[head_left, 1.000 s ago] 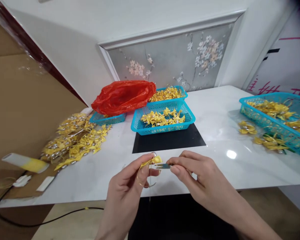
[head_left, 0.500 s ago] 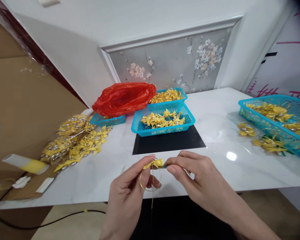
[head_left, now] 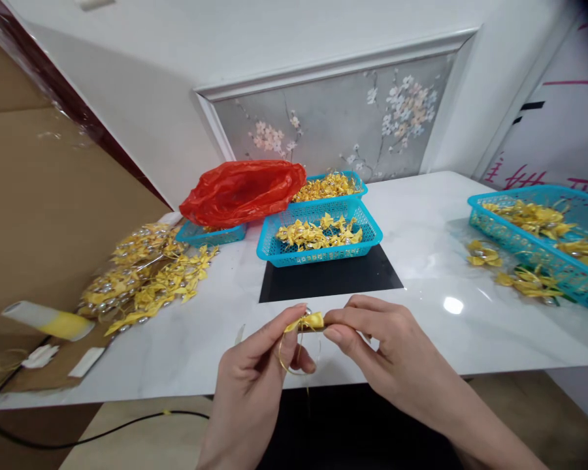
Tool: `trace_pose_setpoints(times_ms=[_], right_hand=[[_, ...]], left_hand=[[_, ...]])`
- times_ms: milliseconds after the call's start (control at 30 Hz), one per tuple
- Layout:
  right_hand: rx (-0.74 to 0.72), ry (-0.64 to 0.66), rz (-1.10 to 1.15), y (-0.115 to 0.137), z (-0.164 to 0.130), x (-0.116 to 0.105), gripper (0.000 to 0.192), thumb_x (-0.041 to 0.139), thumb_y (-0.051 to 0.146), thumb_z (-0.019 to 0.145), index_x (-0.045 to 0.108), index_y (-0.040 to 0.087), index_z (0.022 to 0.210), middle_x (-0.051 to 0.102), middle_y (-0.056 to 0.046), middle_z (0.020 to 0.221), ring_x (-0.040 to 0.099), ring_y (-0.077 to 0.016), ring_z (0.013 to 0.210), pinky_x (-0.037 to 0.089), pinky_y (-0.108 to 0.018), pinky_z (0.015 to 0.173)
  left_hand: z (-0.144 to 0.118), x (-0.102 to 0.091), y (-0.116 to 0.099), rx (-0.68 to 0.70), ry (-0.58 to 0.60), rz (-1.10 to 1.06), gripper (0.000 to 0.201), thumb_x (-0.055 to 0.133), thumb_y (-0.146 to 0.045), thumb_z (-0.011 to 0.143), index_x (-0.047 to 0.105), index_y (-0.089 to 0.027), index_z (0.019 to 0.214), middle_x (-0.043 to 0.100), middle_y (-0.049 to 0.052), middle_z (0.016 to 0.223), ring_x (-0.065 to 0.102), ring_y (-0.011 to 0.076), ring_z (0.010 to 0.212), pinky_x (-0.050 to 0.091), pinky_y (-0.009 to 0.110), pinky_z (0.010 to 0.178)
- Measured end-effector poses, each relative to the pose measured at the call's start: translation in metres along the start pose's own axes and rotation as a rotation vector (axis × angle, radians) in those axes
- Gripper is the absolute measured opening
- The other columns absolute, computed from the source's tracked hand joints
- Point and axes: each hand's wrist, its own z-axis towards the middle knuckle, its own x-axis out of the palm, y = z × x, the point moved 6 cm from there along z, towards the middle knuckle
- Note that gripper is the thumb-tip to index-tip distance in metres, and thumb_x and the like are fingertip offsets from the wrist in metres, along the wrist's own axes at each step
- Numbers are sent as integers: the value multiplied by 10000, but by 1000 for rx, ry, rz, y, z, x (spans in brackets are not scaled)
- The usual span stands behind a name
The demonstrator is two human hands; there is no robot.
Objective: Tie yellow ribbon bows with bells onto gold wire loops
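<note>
Between the thumb and fingers of my left hand [head_left: 255,365] is a small yellow ribbon bow [head_left: 314,320] with a pearl-like bead on top. A loop of thin gold cord [head_left: 280,356] hangs from the bow, with a loose tail below. My right hand [head_left: 379,333] is closed in a pinch at the bow's right end, on a thin strip [head_left: 316,329] that runs just under the bow. The fingertips cover most of that strip, so its kind cannot be told. Both hands are held above the table's front edge.
A blue basket [head_left: 318,258] of yellow bows stands ahead on a black mat [head_left: 330,281]. Behind are another blue basket [head_left: 355,186] and a red plastic bag [head_left: 245,192]. Yellow beaded bows [head_left: 161,287] heap at left near a yellow-white tube [head_left: 49,320]. A larger blue basket [head_left: 514,241] stands right.
The bow has shifted slightly to the right and turned a little in my left hand. The cord loop and tail have swung right. My right hand has barely moved.
</note>
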Motion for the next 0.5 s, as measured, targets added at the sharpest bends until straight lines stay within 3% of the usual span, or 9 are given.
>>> trace_pose_setpoints(times_ms=[500], right_hand=[[-11,13,46,-5,3,2,268,508,280,996,711,214,833,596,22,682,527,-119,666,373,-250,612]], left_hand=[[-1,5,11,-74,26,-137,285,663,-433,902,767,-301,1131,659,-22,638,580,136,638,459,260,682]])
